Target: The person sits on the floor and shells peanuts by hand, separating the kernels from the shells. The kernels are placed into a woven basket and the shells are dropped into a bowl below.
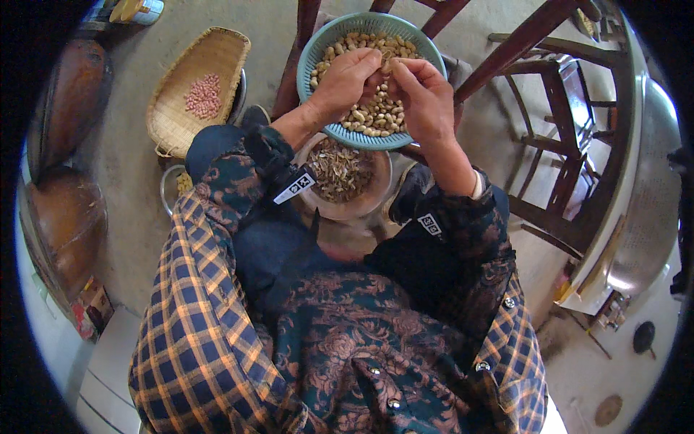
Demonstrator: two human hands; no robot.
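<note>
My left hand point(347, 78) and my right hand point(425, 95) meet above a teal plastic basket point(305, 76) of unshelled peanuts point(374, 116). Between the fingertips of both hands is a peanut pod point(386, 62), which looks split; its far side is partly hidden by my fingers. Below the basket, between my feet, a round basin point(384, 176) holds broken peanut shells point(339, 171). To the left lies a woven bamboo scoop basket point(214, 46) with a small heap of pink shelled peanuts point(203, 96) in it.
The teal basket rests on a dark wooden seat. A metal bowl point(165, 190) with yellowish pieces stands by my left knee, partly covered. Dark wooden chairs point(564, 108) crowd the right, beside a table edge point(602, 260) with a large metal pan point(650, 190). Brown wooden objects point(70, 217) line the left.
</note>
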